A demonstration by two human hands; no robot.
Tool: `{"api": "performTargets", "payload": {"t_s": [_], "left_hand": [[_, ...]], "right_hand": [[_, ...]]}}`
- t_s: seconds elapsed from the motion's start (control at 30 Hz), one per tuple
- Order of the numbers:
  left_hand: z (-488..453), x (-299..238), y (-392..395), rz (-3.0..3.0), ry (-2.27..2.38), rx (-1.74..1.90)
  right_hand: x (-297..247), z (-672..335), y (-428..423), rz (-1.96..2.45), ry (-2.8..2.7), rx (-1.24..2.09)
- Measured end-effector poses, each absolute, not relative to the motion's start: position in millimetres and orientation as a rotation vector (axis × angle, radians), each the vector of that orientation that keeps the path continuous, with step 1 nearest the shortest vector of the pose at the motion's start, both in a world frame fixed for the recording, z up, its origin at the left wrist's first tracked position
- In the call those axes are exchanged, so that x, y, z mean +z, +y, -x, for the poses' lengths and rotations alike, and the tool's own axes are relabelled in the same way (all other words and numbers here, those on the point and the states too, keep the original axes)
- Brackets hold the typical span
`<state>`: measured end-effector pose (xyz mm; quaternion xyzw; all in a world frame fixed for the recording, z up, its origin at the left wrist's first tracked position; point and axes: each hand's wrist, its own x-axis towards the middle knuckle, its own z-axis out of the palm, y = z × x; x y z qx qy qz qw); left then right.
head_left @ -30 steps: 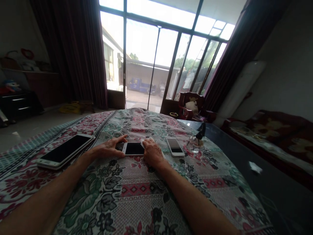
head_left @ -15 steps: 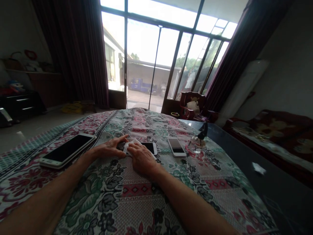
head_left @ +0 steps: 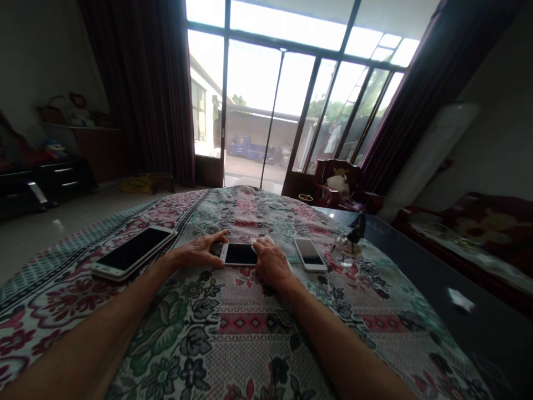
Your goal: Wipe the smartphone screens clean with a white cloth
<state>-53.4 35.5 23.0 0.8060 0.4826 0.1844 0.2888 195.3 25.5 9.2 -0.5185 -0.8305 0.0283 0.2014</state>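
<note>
The white-framed phone lies flat, dark screen up, between the two hands, its long axis running left to right across the person's front; one pale end points left, while the other is hidden under the right hand. The left hand has thumb and forefinger spread wide at the left end, the thumb by the near corner. The right hand's fingers are bunched over a white wipe, pressing it on the phone's right part. Just right of that hand, a second phone lies screen up, its long axis slanting from far left to near right. Well to the left, a larger pale-edged device slants from near left to far right. Beneath them spreads a tablecloth patterned with red, green and grey flowers, slightly wrinkled. A clear bottle with a black top stands to the right, and a white scrap lies on the dark tabletop beyond the cloth's edge. Farther off, dark curtains flank tall glass doors, with a blue vehicle outside; a wooden chair and a sofa stand to the right.
</note>
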Motion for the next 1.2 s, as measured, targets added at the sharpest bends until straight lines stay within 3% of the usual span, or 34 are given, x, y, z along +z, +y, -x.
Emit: {"api": "performTargets", "payload": {"t_s": [0.5, 1.2], "left_hand": [[60, 10, 47, -2.246, 1.292, 0.482], [56, 17, 38, -2.163, 1.325, 0.484]], "right_hand": [[5, -159, 12, 0.863, -2.541, 0.083], [15, -193, 21, 1.379, -2.241, 0.064]]}}
